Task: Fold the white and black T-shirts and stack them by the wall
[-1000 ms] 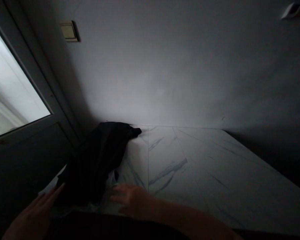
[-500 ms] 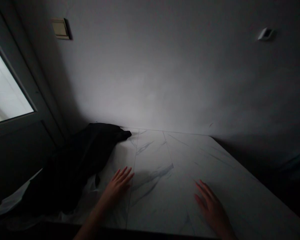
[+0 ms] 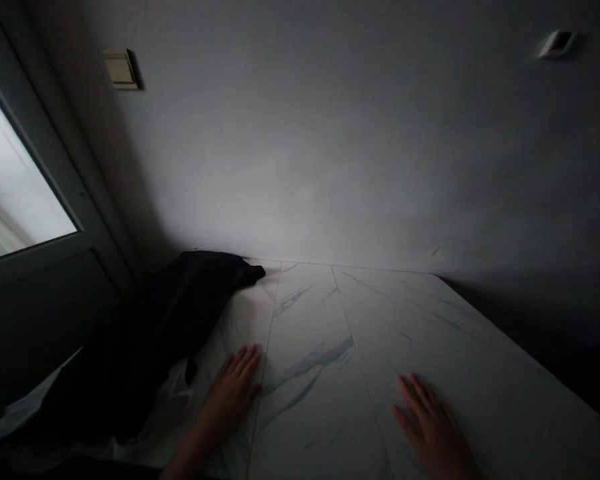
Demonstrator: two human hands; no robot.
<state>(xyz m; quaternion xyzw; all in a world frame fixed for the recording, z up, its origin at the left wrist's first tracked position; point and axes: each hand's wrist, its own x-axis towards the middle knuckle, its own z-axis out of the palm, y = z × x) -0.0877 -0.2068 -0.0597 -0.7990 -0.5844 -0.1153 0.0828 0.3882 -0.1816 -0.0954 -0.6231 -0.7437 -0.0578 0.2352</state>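
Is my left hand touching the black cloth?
Apart: the head view shows white tabletop between the left hand and the black cloth's near edge.

This looks like a dim, plain room in a home, though little more than one corner shows. A pale painted wall carries a domestic-looking switch plate and a small white fitting. At left stands a framed door, its glass pane bright above a solid panel. Black cloth lies heaped on a marble-patterned table against the wall
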